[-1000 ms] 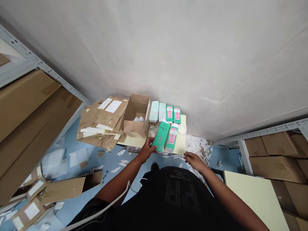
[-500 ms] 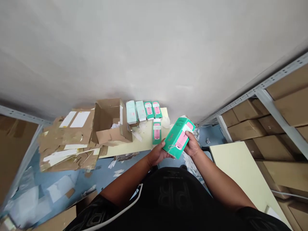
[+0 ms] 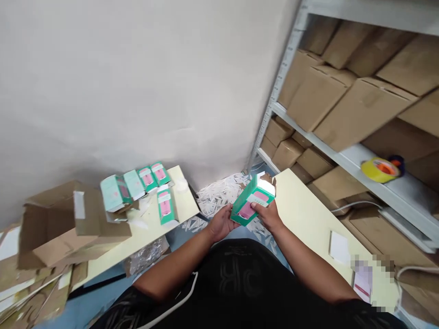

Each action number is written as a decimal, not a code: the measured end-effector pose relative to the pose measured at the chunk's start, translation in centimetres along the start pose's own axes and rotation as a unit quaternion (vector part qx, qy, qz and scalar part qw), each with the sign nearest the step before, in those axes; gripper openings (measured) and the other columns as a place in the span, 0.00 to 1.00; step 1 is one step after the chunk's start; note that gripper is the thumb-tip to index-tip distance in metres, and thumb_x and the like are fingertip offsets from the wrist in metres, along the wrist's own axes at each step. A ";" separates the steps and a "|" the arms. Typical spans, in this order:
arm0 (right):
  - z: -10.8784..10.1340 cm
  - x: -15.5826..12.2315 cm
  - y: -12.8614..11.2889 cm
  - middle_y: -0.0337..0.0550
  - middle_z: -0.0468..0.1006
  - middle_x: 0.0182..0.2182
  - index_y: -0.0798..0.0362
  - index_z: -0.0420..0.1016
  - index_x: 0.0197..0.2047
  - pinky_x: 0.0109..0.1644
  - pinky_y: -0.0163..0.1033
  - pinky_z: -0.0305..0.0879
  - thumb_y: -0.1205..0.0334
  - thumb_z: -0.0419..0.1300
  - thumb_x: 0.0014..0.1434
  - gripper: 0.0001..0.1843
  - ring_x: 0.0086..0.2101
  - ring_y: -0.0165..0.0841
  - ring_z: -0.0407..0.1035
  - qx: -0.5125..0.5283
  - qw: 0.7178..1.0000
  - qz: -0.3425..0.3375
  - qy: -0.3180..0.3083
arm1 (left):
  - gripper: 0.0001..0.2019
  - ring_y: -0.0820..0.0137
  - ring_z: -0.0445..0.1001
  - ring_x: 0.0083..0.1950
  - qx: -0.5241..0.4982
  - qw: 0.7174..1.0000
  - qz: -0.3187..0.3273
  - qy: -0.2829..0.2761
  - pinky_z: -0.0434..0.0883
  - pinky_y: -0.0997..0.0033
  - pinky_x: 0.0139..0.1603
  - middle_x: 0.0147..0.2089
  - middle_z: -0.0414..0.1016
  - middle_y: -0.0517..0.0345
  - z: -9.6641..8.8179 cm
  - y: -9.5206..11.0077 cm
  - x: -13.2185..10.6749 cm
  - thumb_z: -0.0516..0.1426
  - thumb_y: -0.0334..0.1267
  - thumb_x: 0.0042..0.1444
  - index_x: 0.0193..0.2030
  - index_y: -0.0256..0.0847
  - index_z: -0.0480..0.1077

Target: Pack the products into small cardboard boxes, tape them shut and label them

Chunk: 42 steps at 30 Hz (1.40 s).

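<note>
A green and pink product box [image 3: 247, 200] is held between both hands in front of my chest, tilted, with its upper end torn or opened and brown card showing there. My left hand [image 3: 222, 223] grips the lower left end. My right hand [image 3: 268, 214] wraps the right side, thumb on the pink front. To the left, on a pale table [image 3: 187, 201], a similar green box [image 3: 166, 206] lies alone. Behind it is a row of several more boxes, among them a pale mint box [image 3: 113, 192].
An open carton [image 3: 51, 219] stands at the left beside flattened cardboard [image 3: 44, 297]. White paper strips [image 3: 219, 189] litter the floor by the wall. At right are a second pale table [image 3: 302, 205], shelves of brown cartons [image 3: 366, 105] and a yellow tape roll [image 3: 379, 170].
My view has swung to the right, bringing the shelves and right table further in. Both hands still hold the box, whose opened upper end now faces me more.
</note>
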State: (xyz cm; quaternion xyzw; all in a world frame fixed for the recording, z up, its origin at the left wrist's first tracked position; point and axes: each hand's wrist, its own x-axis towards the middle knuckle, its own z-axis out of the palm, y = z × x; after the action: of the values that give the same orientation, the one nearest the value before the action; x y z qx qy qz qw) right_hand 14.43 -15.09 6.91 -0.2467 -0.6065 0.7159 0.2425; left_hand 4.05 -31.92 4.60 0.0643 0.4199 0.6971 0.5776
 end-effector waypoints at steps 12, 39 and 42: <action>-20.1 0.4 1.4 0.45 0.81 0.44 0.50 0.70 0.53 0.52 0.50 0.73 0.49 0.72 0.50 0.30 0.43 0.43 0.76 0.090 0.980 0.063 0.168 | 0.33 0.58 0.77 0.56 0.323 0.945 -0.052 0.000 0.74 0.58 0.52 0.63 0.73 0.41 9.0 -6.5 13.8 0.55 0.65 0.61 0.61 0.40 0.68; -21.7 4.6 11.1 0.49 0.75 0.52 0.50 0.63 0.62 0.58 0.52 0.68 0.50 0.71 0.50 0.40 0.51 0.45 0.71 -0.305 0.898 0.107 0.297 | 0.08 0.53 0.71 0.65 0.670 0.656 0.113 -0.328 0.70 0.55 0.65 0.68 0.69 0.51 16.2 -1.9 32.2 0.61 0.31 0.53 0.38 0.42 0.80; -22.6 4.1 10.7 0.50 0.75 0.54 0.50 0.64 0.63 0.59 0.54 0.67 0.53 0.72 0.47 0.41 0.52 0.47 0.71 -0.273 0.907 0.104 0.302 | 0.24 0.50 0.66 0.69 0.649 0.661 0.102 -0.363 0.67 0.53 0.68 0.72 0.62 0.48 16.4 -2.6 32.6 0.63 0.28 0.47 0.54 0.43 0.77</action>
State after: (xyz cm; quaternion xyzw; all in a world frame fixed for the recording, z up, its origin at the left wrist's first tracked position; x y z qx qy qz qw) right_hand 25.46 2.92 -7.13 -0.5694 -0.6472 0.4346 0.2609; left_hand 4.85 4.37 0.46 0.7129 0.5135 0.2240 0.4218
